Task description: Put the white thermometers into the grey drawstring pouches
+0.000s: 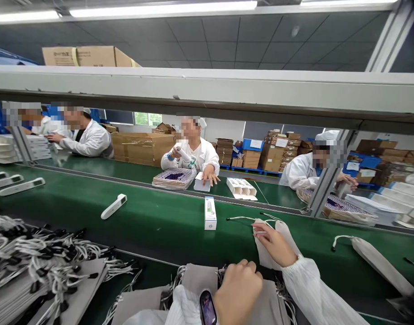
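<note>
My right hand (276, 246) lies over a grey drawstring pouch (266, 257) on the green conveyor belt. Its fingers are stretched out near the pouch's corded end, and the thumb is hidden. Part of a grey pouch also shows behind that hand. My left hand (239, 289) is closed with its knuckles up, above a stack of flat grey pouches (202, 279) at the near edge. Whatever its fingers hold, if anything, is hidden. A small white printed box (210, 214) stands on the belt, left of my right hand.
White handheld devices (114, 206) lie on the belt to the left. Many corded pouches (44, 271) are heaped at the near left. Another pouch (379, 262) lies right. A metal post (332, 180) and overhead shelf (207, 85) frame co-workers (193, 153) across the belt.
</note>
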A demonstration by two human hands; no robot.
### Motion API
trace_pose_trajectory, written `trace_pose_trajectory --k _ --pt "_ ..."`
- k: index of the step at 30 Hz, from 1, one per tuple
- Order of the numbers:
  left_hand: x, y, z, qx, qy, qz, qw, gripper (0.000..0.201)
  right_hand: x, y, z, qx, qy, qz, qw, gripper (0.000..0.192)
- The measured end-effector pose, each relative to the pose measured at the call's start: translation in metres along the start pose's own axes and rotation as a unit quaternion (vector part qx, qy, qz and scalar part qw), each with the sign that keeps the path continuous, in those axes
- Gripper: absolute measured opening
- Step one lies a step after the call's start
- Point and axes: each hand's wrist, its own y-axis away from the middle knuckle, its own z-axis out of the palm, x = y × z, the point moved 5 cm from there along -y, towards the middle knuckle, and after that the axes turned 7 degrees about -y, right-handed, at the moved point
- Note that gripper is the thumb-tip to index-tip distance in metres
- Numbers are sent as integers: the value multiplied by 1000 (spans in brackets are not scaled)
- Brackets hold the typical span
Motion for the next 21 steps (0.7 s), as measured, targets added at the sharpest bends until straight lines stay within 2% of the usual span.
trace_pose_trajectory --k 3,6,9,12,16,21 --pt "-9 0 -1 9 25 2 1000 13 -39 8 3 -36 -204 0 978 28" --pt "-19 -2 1 15 71 -10 997 16 -70 18 3 -81 -371 6 925 37" --pt "-24 -6 7 -1 103 -15 995 13 -92 29 -2 -119 -471 3 874 51" --pt "-25 -7 10 -11 123 -14 992 12 -106 41 -7 -150 -498 12 854 63" --pt "-25 -6 9 -27 142 -20 989 11 -114 55 -3 -218 -486 44 845 77" --pt "-29 -6 10 -37 177 -31 983 6 -93 58 9 -252 -443 29 860 84"
